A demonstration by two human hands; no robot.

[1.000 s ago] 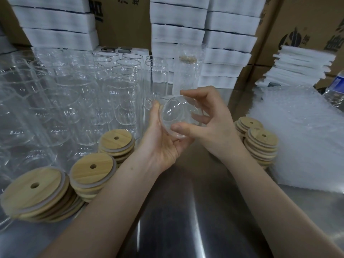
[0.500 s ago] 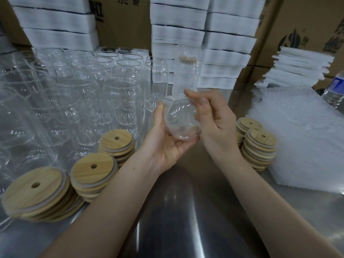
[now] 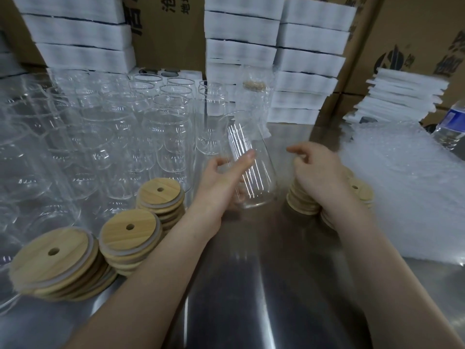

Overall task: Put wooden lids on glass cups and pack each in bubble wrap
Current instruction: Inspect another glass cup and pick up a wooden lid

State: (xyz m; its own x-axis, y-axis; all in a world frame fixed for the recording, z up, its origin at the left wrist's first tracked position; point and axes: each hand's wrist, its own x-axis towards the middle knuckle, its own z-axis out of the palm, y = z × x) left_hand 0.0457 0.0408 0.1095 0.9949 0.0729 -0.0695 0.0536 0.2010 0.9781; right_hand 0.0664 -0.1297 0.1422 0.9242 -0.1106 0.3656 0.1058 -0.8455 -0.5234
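Far left, stacks of wooden lids (image 3: 60, 258) beside rows of empty cups (image 3: 105, 137). Centre: left hand (image 3: 221, 180) wrapped around the glass cup (image 3: 249, 167), fingers closed on its lower body; long axis near upright, tilted, mouth up and away, base at or just above the steel table (image 3: 251, 285). Right hand (image 3: 319, 172) open, empty, just right of the cup, hovering over a lid stack (image 3: 302, 200): the nearer source. Bubble wrap (image 3: 402, 187) far right.

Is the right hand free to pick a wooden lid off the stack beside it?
Probably yes. The right hand is empty, fingers loosely curled, and hovers directly over the lid stack with nothing between. The left hand alone holds the glass cup.
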